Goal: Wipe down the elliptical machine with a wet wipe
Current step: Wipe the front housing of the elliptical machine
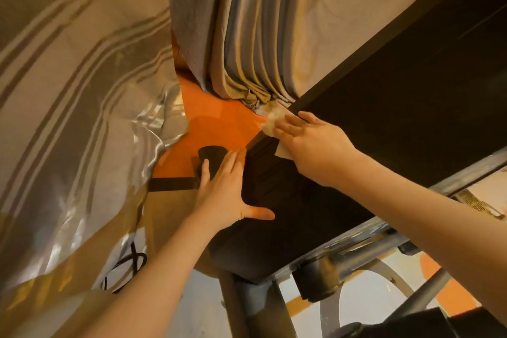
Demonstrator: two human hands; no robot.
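Observation:
The elliptical machine's dark body (pixel 397 107) fills the right half of the view, with grey metal frame parts (pixel 356 244) below it. My right hand (pixel 312 143) lies flat with straight fingers on a white wet wipe (pixel 270 123), pressing it against the machine's upper left edge. My left hand (pixel 227 195) rests open on the dark housing lower down, thumb spread, fingertips near a black round end cap (pixel 212 155).
Grey pleated curtains (pixel 247 35) hang close behind the machine. Shiny striped fabric (pixel 68 90) crowds the left side. Orange floor (pixel 216 123) shows between them. A black cable (pixel 129 263) lies at lower left and a black strap (pixel 172 184) runs along the floor.

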